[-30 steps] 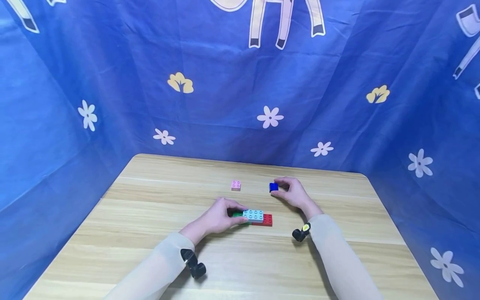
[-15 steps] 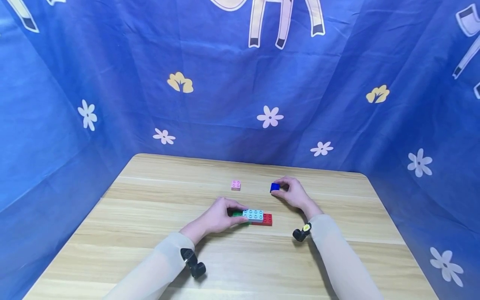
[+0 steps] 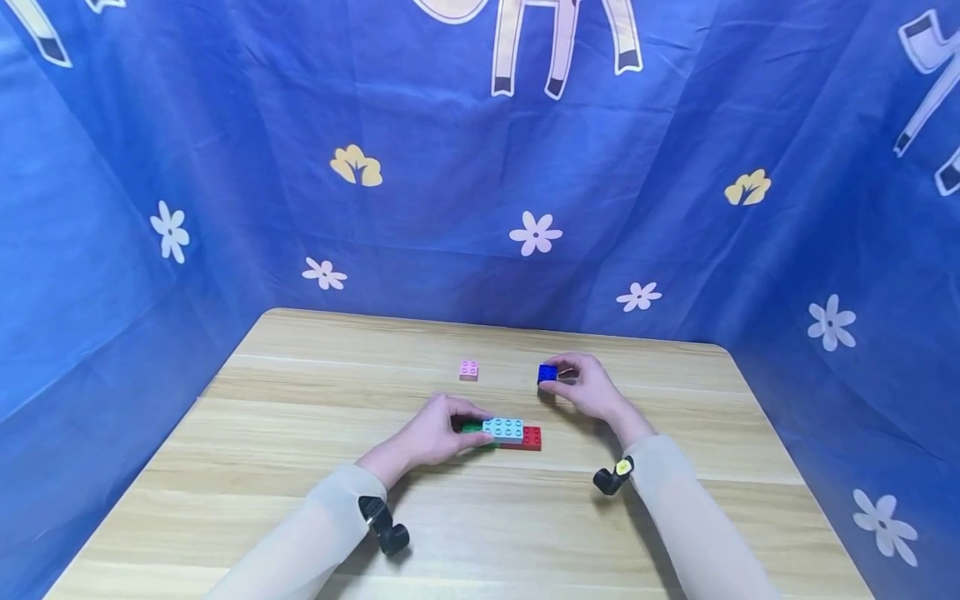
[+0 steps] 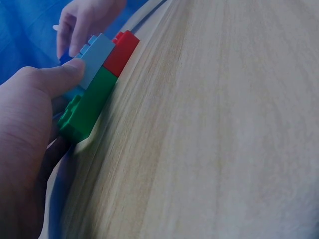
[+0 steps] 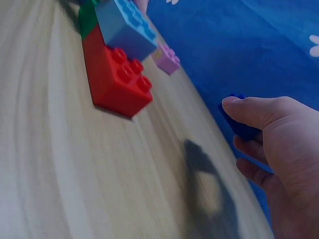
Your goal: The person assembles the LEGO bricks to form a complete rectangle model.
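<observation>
My left hand grips a light blue brick between thumb and fingers. That brick sits across a green brick and a red brick, which lie end to end on the table. Farther back, my right hand pinches a small dark blue brick, its studs facing up in the head view. From the right wrist view, this dark blue brick is held above the table, with the hand's shadow below. The thumb covers part of it there.
A pink brick with studs up stands on the wooden table, left of the dark blue brick. Blue patterned cloth hangs behind the table and along both sides.
The dark blue brick has turned in my right hand's fingers, so its studs now show on top. My left hand and the joined bricks stay in place; the head view shifts slightly.
</observation>
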`<action>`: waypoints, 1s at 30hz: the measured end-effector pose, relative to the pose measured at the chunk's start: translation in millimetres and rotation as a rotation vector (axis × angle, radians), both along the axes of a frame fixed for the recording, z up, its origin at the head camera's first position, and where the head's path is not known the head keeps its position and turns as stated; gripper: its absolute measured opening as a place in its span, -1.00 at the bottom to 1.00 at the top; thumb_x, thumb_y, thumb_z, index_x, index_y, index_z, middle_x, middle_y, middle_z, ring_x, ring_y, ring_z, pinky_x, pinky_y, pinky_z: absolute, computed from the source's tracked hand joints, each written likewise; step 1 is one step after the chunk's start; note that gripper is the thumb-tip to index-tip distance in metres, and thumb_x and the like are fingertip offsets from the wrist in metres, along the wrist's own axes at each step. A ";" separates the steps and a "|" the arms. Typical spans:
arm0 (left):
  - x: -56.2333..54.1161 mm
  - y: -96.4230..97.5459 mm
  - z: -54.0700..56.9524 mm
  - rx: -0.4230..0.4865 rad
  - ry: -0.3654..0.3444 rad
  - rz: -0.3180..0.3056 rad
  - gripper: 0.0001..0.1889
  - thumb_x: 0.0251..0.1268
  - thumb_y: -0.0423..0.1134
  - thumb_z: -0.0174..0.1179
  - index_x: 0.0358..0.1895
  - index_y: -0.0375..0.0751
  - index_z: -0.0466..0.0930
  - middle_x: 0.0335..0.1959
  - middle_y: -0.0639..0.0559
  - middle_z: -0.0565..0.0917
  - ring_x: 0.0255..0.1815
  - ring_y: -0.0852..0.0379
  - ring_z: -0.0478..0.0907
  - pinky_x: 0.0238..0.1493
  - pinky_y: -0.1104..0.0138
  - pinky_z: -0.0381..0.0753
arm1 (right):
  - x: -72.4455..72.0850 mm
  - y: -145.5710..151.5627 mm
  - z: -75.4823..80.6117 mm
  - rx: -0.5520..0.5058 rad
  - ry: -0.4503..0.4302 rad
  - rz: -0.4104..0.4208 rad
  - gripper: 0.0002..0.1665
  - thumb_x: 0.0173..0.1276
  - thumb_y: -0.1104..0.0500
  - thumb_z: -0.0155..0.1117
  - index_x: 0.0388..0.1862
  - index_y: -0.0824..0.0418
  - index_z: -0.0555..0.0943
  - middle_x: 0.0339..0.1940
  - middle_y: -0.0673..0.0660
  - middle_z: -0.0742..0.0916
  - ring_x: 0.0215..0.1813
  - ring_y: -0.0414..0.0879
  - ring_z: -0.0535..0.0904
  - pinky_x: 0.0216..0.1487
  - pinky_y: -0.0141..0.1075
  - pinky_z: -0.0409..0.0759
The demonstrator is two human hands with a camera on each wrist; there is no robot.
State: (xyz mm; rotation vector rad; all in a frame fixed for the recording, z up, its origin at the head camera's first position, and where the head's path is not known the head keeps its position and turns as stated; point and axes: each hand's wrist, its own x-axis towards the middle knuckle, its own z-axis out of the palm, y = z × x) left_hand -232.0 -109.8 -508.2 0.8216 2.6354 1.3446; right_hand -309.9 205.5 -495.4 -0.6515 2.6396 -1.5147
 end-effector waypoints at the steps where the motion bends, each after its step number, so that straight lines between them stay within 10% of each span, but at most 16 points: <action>1: 0.1 -0.1 0.2 0.000 0.000 0.001 -0.63 0.23 0.04 0.57 0.07 0.05 0.84 -0.08 0.31 0.81 -0.01 0.27 0.69 0.13 0.21 0.63 | 2.0 -0.3 1.8 -0.001 0.008 0.006 -0.52 0.29 0.20 0.63 0.16 0.28 0.73 -0.03 0.13 0.80 0.01 0.03 0.74 0.20 -0.06 0.68; 30: 0.4 -0.5 -2.8 -0.001 -0.008 0.011 -0.65 0.23 -0.03 0.58 0.07 0.04 0.84 -0.09 0.25 0.82 -0.02 0.20 0.70 0.13 0.19 0.64 | 66.3 -10.9 9.2 -0.042 0.008 0.145 -0.59 0.35 0.18 0.59 0.15 0.21 0.76 0.03 0.02 0.79 0.06 0.00 0.72 0.25 0.08 0.64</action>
